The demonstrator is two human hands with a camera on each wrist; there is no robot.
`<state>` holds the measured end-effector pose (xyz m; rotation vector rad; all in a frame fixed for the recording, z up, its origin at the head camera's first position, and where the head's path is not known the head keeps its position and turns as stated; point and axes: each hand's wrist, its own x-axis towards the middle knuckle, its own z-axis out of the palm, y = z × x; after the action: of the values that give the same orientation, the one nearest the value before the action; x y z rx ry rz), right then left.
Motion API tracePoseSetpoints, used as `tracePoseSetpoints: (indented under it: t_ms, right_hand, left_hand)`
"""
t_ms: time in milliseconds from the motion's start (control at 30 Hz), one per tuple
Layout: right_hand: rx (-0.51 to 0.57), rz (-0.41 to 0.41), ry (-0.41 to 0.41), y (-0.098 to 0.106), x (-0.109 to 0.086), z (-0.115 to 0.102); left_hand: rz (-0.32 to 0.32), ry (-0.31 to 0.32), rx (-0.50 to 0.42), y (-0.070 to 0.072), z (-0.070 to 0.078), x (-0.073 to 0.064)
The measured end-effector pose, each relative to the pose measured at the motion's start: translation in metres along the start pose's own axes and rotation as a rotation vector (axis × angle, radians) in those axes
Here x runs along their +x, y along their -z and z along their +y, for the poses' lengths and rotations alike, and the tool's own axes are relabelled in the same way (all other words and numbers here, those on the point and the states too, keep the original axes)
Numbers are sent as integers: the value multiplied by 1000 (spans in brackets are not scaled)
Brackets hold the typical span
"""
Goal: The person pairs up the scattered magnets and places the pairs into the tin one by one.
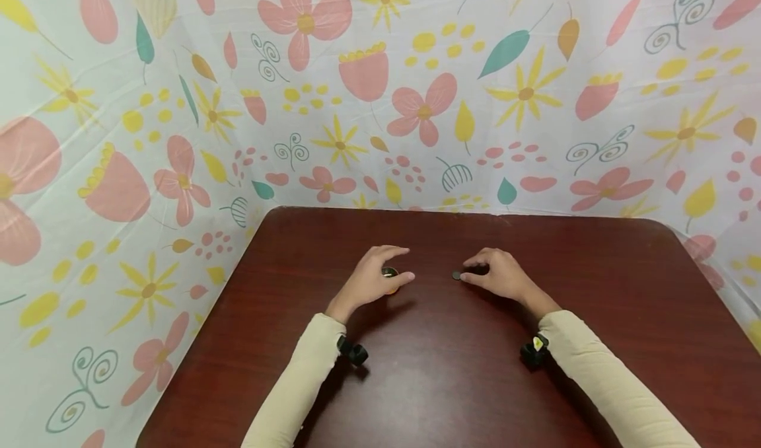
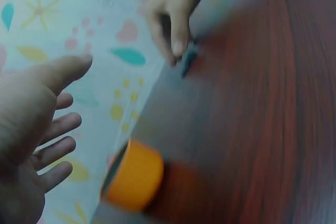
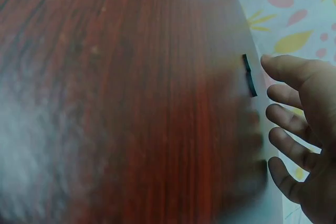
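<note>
An orange round container with a dark inside stands on the table. In the head view my left hand partly hides this container, its thumb and fingers spread apart. The left wrist view shows a gap between that hand and the orange wall. A small dark disc-like piece lies to the right, by the thumb tip of my right hand. Seen edge-on in the right wrist view, the dark piece looks thin and in two parts. My right hand has loosely bent fingers and grips nothing.
Both hands are over a dark reddish-brown wooden table. A floral cloth hangs behind the table's far edge and along its left side. Black wrist devices sit below both hands at the sleeve cuffs.
</note>
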<state>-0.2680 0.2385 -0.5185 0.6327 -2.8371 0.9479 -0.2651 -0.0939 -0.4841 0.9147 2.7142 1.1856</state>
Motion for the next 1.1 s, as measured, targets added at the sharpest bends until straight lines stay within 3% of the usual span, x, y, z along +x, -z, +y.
tracePoseSetpoints:
  t_ms: [200,400,600,1100]
  right_hand:
    - [-10,-17,21,-6,1,-1]
    - [-55,-31,26,-10,4,0]
    - [-56,-49,17,-10,6,-2]
    - [-71,2,47,-15,9,-6]
  left_hand:
    - [-23,70,-25,5,-32,-15]
    - [-39,115,-26,1,-49,-23]
    - [-34,123,-33,-3,-54,-26]
    - [-34,129,-22,-5,-58,-27]
